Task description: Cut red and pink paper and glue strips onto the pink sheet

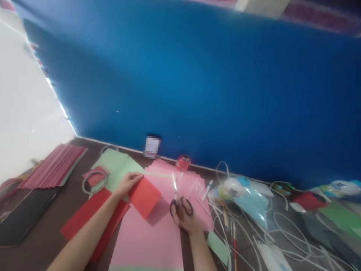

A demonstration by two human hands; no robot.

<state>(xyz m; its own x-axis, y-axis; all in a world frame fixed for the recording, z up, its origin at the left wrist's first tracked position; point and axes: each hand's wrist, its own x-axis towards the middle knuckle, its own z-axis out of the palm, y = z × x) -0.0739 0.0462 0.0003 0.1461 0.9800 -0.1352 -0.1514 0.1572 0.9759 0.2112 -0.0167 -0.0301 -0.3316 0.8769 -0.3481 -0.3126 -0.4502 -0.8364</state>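
Note:
My left hand [129, 184] pinches the upper left corner of a red paper piece [146, 196], fingers closed, over pink sheets [150, 241]. A thin pale strip [158, 174] runs from near these fingers toward the scissors. My right hand [184, 218] grips the dark-handled scissors [181, 206] from below, with the blades pointing away from me; blur hides how far apart they are. More red paper [87, 210] lies under my left forearm. Beside it are pale green sheets [113, 162] with a grey tape roll [95, 182] on top.
At the left are a pleated pink paper stack [58, 163] and a black phone-like slab [26, 216]. A red object [184, 162] stands by the blue wall [197, 82]. White cables [245, 218], a marker [207, 189] and a plastic packet [251, 199] crowd the right.

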